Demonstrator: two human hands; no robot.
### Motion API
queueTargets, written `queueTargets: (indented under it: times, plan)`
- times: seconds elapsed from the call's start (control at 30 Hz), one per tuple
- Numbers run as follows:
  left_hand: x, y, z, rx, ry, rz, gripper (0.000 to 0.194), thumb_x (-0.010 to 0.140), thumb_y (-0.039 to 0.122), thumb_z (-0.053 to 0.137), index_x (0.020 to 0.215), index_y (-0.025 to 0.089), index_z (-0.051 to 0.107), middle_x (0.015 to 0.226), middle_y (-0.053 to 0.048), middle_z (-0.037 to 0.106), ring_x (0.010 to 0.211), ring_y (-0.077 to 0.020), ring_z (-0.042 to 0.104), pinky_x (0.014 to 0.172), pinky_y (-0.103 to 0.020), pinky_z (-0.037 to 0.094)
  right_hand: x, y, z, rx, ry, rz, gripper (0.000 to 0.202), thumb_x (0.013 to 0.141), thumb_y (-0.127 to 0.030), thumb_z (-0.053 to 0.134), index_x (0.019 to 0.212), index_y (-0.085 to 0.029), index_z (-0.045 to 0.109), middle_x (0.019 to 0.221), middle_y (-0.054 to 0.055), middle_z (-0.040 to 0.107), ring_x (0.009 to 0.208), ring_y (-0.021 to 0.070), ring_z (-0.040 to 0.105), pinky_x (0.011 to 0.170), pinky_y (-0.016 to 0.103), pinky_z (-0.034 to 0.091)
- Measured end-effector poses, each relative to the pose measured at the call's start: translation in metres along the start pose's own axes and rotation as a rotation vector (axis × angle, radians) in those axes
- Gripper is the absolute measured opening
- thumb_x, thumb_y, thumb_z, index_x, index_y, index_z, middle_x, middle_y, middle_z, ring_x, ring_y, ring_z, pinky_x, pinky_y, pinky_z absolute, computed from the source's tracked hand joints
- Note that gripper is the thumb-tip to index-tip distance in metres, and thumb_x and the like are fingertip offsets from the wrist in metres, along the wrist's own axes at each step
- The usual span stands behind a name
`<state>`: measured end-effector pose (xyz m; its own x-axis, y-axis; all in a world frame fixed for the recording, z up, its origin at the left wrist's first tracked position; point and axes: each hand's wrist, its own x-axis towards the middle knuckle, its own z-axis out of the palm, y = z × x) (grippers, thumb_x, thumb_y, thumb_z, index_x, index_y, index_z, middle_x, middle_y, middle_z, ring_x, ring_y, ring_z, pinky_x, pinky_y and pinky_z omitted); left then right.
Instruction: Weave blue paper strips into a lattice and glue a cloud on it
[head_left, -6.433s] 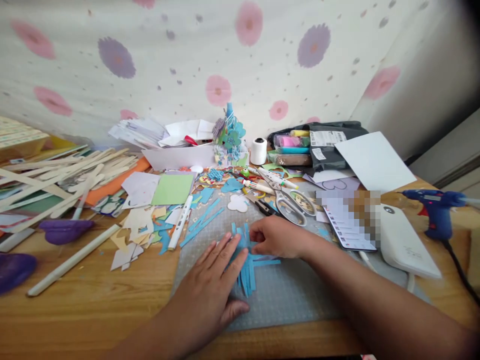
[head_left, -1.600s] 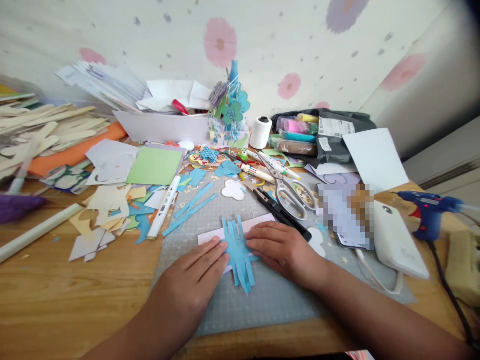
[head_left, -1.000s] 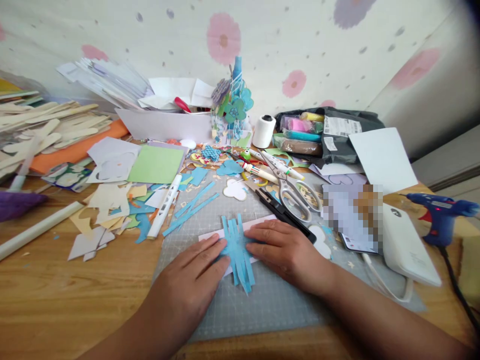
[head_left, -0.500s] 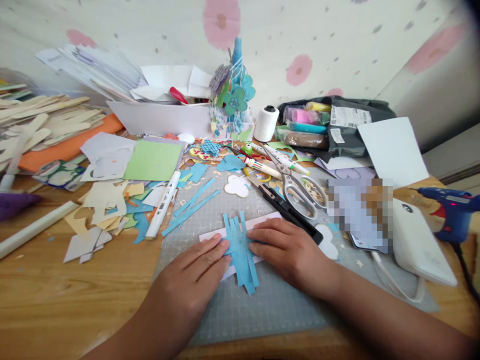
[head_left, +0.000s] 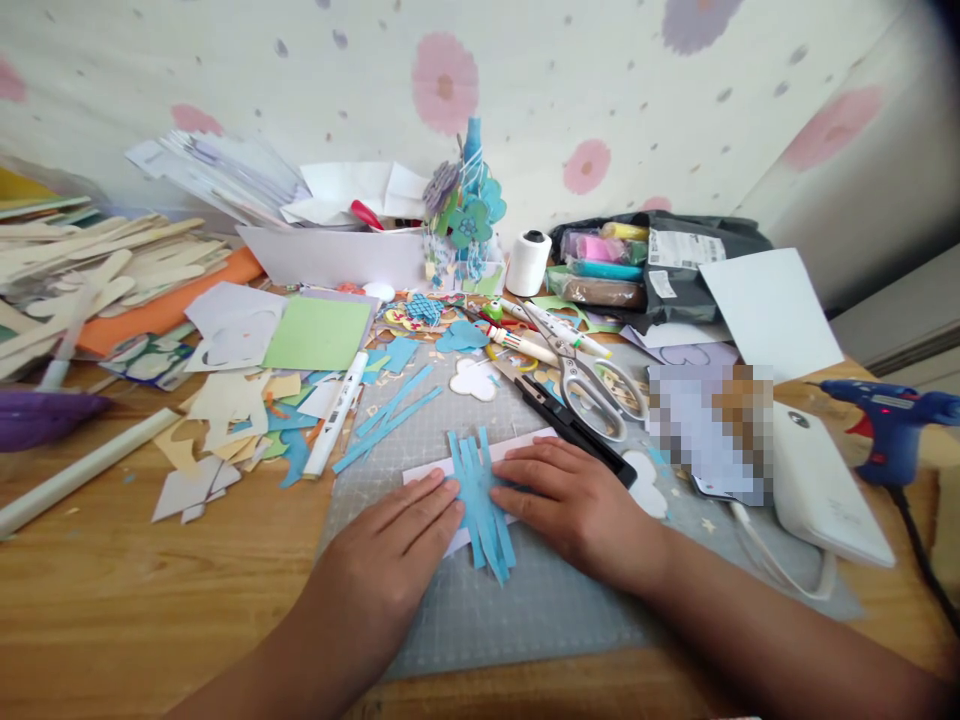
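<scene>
Several blue paper strips [head_left: 484, 515] lie side by side across a white paper strip [head_left: 426, 470] on the grey cutting mat [head_left: 510, 640]. My left hand [head_left: 401, 545] lies flat on the left part of the white paper, fingertips touching the edge of the blue strips. From the right, my right hand [head_left: 574, 500] rests with stretched fingers on the paper's other side, touching the strips too. Beyond my right fingers are a black utility knife [head_left: 577, 430] and grey-handled scissors [head_left: 592, 395]. More blue strips [head_left: 390, 415] lie loose at the upper left of the mat.
Paper scraps [head_left: 232, 410] and a white marker [head_left: 336, 415] lie on the left. Wooden sticks [head_left: 97, 265] are heaped farther left. A phone with a blurred screen [head_left: 709, 430], a white power bank [head_left: 829, 490] and a blue glue gun [head_left: 892, 420] stand right. White thread [head_left: 528, 263] stands behind.
The view has tilted slightly, so the whole scene sits a little lower. Both hands stay pressed at the sides of the blue strips, which look a bit closer together.
</scene>
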<state>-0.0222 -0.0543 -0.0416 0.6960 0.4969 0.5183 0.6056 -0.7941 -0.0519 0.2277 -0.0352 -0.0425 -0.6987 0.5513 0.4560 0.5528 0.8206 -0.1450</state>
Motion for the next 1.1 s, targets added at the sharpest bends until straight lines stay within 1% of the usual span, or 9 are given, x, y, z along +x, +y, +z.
queueTargets:
  times: [0.2, 0.33, 0.47, 0.57, 0.67, 0.77, 0.87, 1.0, 1.1]
  plan:
    - [0.0, -0.001, 0.004, -0.083, 0.027, -0.028, 0.03, 0.096, 0.011, 0.04, 0.103, 0.012, 0.07, 0.109, -0.011, 0.073, 0.107, -0.0238, 0.066, 0.086, -0.037, 0.06, 0.004, -0.002, -0.001, -0.013, -0.009, 0.002, 0.02, 0.096, -0.021, 0.051, 0.101, -0.02, 0.07, 0.106, 0.007, 0.071, 0.098, 0.0223, 0.063, 0.091, 0.043, 0.048]
    - [0.0, 0.0, 0.004, -0.043, 0.026, -0.015, 0.031, 0.096, 0.011, 0.04, 0.104, 0.013, 0.069, 0.109, -0.01, 0.073, 0.107, -0.0234, 0.066, 0.087, -0.037, 0.059, 0.004, -0.002, 0.0, -0.034, 0.01, -0.008, 0.021, 0.097, -0.022, 0.049, 0.1, -0.019, 0.07, 0.106, 0.007, 0.072, 0.097, 0.0225, 0.063, 0.091, 0.042, 0.048]
    - [0.002, 0.001, 0.002, 0.002, 0.003, 0.002, 0.036, 0.098, 0.015, 0.036, 0.112, 0.019, 0.068, 0.11, -0.01, 0.072, 0.106, -0.0222, 0.066, 0.087, -0.038, 0.058, 0.003, 0.0, 0.0, -0.02, 0.026, -0.019, 0.021, 0.097, -0.023, 0.05, 0.102, -0.021, 0.07, 0.105, 0.007, 0.072, 0.097, 0.0211, 0.063, 0.091, 0.04, 0.048]
    - [0.003, 0.001, 0.001, 0.014, 0.014, 0.019, 0.037, 0.098, 0.017, 0.035, 0.106, 0.023, 0.071, 0.108, -0.009, 0.072, 0.104, -0.0226, 0.066, 0.085, -0.038, 0.058, 0.0, 0.002, -0.001, -0.011, 0.001, -0.052, 0.02, 0.096, -0.024, 0.052, 0.105, -0.025, 0.07, 0.11, 0.006, 0.07, 0.104, 0.0218, 0.061, 0.093, 0.043, 0.046]
    - [0.005, 0.002, -0.001, 0.028, 0.002, 0.032, 0.04, 0.099, 0.017, 0.033, 0.102, 0.021, 0.072, 0.104, -0.01, 0.073, 0.102, -0.0238, 0.068, 0.081, -0.037, 0.06, -0.002, 0.003, -0.002, -0.036, -0.034, -0.07, 0.02, 0.096, -0.025, 0.054, 0.106, -0.029, 0.07, 0.115, 0.004, 0.069, 0.109, 0.0237, 0.06, 0.095, 0.048, 0.044]
    - [0.006, 0.003, -0.002, 0.049, 0.002, 0.046, 0.042, 0.099, 0.015, 0.03, 0.1, 0.018, 0.072, 0.104, -0.011, 0.074, 0.1, -0.0251, 0.069, 0.077, -0.037, 0.061, -0.003, 0.002, -0.002, -0.025, -0.044, -0.056, 0.019, 0.095, -0.026, 0.054, 0.105, -0.028, 0.071, 0.115, 0.004, 0.07, 0.11, 0.0239, 0.059, 0.095, 0.046, 0.045]
    - [0.005, 0.003, -0.001, 0.046, 0.027, 0.063, 0.039, 0.098, 0.012, 0.033, 0.1, 0.014, 0.072, 0.105, -0.011, 0.074, 0.102, -0.0246, 0.069, 0.081, -0.037, 0.061, -0.002, 0.002, 0.0, 0.0, -0.031, -0.044, 0.019, 0.094, -0.025, 0.055, 0.104, -0.026, 0.072, 0.114, 0.006, 0.07, 0.11, 0.0244, 0.06, 0.095, 0.046, 0.047]
    - [0.002, 0.0, 0.003, 0.029, 0.025, 0.075, 0.037, 0.096, 0.01, 0.034, 0.102, 0.013, 0.071, 0.108, -0.011, 0.073, 0.105, -0.0248, 0.068, 0.082, -0.039, 0.061, -0.001, 0.005, -0.002, 0.143, -0.014, -0.015, 0.02, 0.091, -0.016, 0.057, 0.103, -0.023, 0.071, 0.113, 0.008, 0.071, 0.106, 0.0224, 0.064, 0.091, 0.042, 0.05]
    - [0.0, -0.002, 0.003, -0.001, 0.03, 0.057, 0.037, 0.094, 0.007, 0.036, 0.103, 0.015, 0.071, 0.108, -0.01, 0.073, 0.105, -0.0226, 0.067, 0.084, -0.038, 0.06, -0.003, 0.011, -0.008, 0.324, 0.096, 0.038, 0.024, 0.091, -0.01, 0.053, 0.105, -0.02, 0.069, 0.111, 0.01, 0.072, 0.105, 0.019, 0.066, 0.092, 0.038, 0.051]
